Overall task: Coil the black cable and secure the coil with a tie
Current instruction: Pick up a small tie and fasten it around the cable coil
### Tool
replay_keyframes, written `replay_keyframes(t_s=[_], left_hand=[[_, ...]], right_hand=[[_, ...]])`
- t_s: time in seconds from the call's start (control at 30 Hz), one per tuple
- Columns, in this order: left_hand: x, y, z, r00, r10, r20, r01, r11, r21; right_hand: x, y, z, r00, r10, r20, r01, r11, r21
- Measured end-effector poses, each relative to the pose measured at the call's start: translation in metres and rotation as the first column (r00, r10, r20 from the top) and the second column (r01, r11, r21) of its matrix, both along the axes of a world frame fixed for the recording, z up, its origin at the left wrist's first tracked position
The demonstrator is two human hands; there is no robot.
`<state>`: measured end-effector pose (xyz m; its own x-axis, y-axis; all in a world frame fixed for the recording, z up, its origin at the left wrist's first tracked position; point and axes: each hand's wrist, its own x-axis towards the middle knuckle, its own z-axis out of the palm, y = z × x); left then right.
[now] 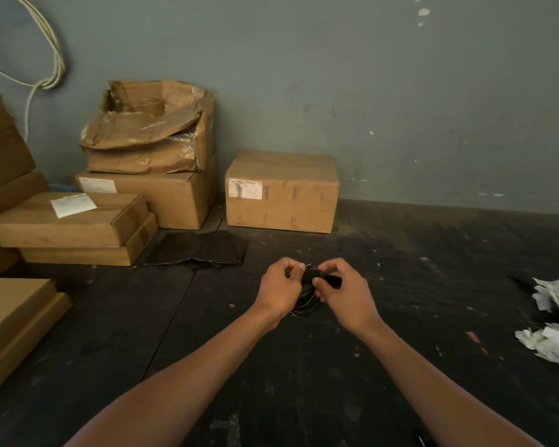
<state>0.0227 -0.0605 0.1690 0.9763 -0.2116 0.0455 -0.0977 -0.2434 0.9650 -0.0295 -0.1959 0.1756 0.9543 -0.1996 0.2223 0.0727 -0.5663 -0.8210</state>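
- The black cable [307, 301] sat as a small coil between the two hands, over the dark floor [304, 382], at the middle of the view.
- Only the near arc of the coil showed, curving below the hands; its upper part was hidden behind the fingers, so the coil's long axis could not be told for certain.
- The left hand [279, 290] was closed around the coil's left side, thumb and forefinger pressed together at the top.
- The right hand [344, 293] was pinching the top of the coil from the right, thumb below and fingers curled over.
- A thin light strand, seemingly the tie [309, 265], showed between the two thumbs, running roughly left to right across the top of the coil; it was too small to make out further.
- A short black end [333, 280] stuck out past the right hand's fingers, pointing to the right.
- Both forearms reached in from the bottom edge and met at the coil.
- A sealed cardboard box [283, 191] stood against the grey wall [400, 91] beyond the hands, well apart from them.
- A stack of boxes [149, 175], the top one crushed, stood to its left.
- A dark flat sheet [200, 250] lay on the floor in front of that stack.
- Crumpled white paper [552, 317] lay at the right edge.
- A pale cord [52, 59] hung looped on the wall at upper left.
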Motion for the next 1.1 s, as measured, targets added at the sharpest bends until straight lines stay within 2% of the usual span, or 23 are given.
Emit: replay_keyframes(t_s=[0.17,0.27,0.33,0.43,0.57,0.7,0.8,0.87,1.0,1.1], left_hand=[[-0.001,0.001,0.000,1.000,0.029,-0.001,-0.030,0.996,-0.081],[0.000,-0.001,-0.002,0.997,0.074,-0.033,-0.079,0.982,-0.174],[0.002,0.000,-0.001,0.994,0.102,-0.035,-0.107,0.967,-0.230],[0.004,0.001,-0.001,0.994,0.091,0.056,-0.076,0.969,-0.233],[-0.005,-0.002,-0.005,0.967,0.024,0.255,0.021,0.985,-0.171],[-0.013,-0.004,-0.008,0.928,-0.021,0.372,0.079,0.987,-0.143],[-0.015,-0.003,-0.010,0.912,-0.048,0.407,0.102,0.989,-0.111],[-0.015,-0.002,-0.010,0.915,-0.060,0.399,0.110,0.989,-0.103],[-0.013,0.000,-0.010,0.923,-0.037,0.382,0.086,0.990,-0.112],[-0.010,0.000,-0.010,0.948,-0.004,0.319,0.050,0.989,-0.136]], right_hand=[[0.002,0.012,-0.005,0.994,-0.058,0.097,0.054,0.997,0.049],[0.001,0.020,-0.004,0.996,-0.088,-0.004,0.086,0.960,0.267],[0.001,0.025,-0.006,0.978,-0.062,-0.197,0.148,0.874,0.462],[0.003,0.030,-0.010,0.896,-0.020,-0.444,0.321,0.719,0.616],[0.013,0.036,-0.010,0.817,0.011,-0.576,0.502,0.477,0.721],[0.018,0.043,-0.005,0.828,-0.009,-0.560,0.534,0.313,0.785],[0.021,0.045,-0.003,0.849,0.019,-0.528,0.508,0.241,0.827],[0.024,0.044,-0.007,0.874,0.091,-0.476,0.454,0.191,0.870],[0.017,0.043,-0.009,0.940,0.165,-0.300,0.300,0.024,0.954],[0.012,0.040,-0.008,0.958,0.191,-0.213,0.222,-0.032,0.974]])
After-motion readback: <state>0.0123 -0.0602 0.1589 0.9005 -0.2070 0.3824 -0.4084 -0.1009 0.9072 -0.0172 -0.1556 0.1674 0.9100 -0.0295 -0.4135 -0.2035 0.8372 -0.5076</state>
